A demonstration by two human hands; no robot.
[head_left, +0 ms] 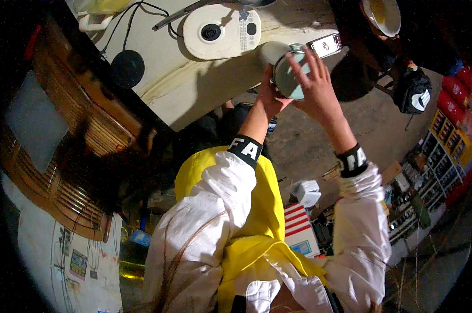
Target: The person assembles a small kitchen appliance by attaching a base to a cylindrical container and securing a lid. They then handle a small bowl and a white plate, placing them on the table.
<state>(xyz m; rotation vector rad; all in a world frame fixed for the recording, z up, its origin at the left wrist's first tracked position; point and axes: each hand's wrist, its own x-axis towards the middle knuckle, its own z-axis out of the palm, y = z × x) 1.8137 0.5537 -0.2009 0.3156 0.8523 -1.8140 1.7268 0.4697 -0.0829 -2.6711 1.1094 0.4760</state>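
At the table's right end, both my hands are round a pale green, rounded container [293, 89] with a dark rim. My left hand [271, 99] grips its left side, thumb up along the wall. My right hand [318, 86] presses on its right side and top, its fingers long and slightly apart, covering part of the container. Right behind it stands a pale round shape [271, 52], partly covered, whose kind I cannot make out. A phone [325, 45] with a lit screen lies just beyond my right fingertips.
On the pale table [178, 99] sit a white oval induction cooker [223, 31] and a round black disc [127, 69] near the left edge. A slatted wooden bench [84, 135] stands left. To the right are another person holding a bowl [382, 18], a black bag [412, 89] and crates [447, 135].
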